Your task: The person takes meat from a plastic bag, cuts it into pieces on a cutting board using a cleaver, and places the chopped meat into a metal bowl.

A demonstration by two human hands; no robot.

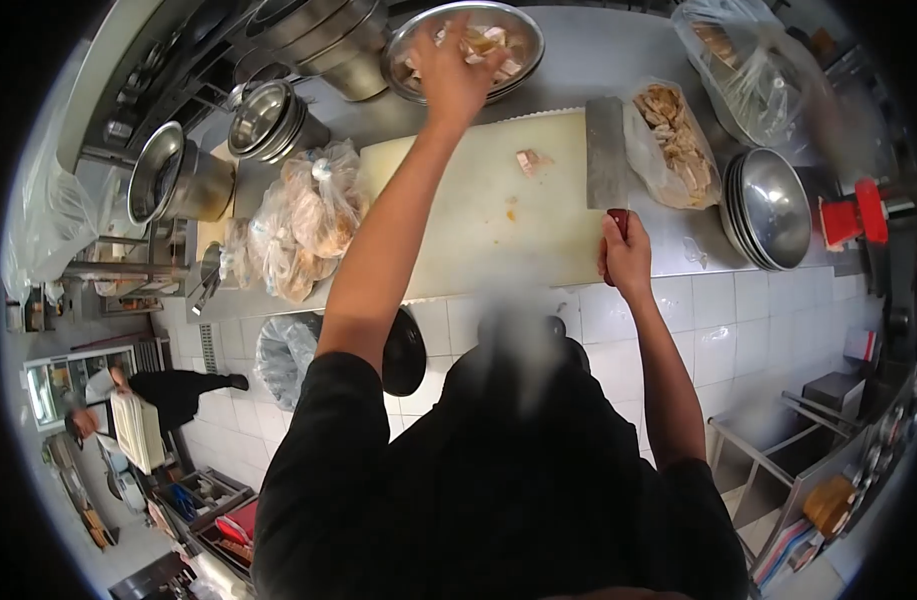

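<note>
My left hand is over a steel bowl of cut pieces at the top, its fingers spread above them. In my right hand is the red-brown handle of a cleaver, whose broad blade lies along the right edge of a pale cutting board. A small chunk of meat and a few yellowish scraps lie on the board. Just right of the blade stands an open plastic bag full of pale brown pieces.
Left of the board are knotted plastic bags of food and steel pots. Stacked steel bowls and a bag-lined container stand at right. A person in dark clothes holds a pale crate at lower left.
</note>
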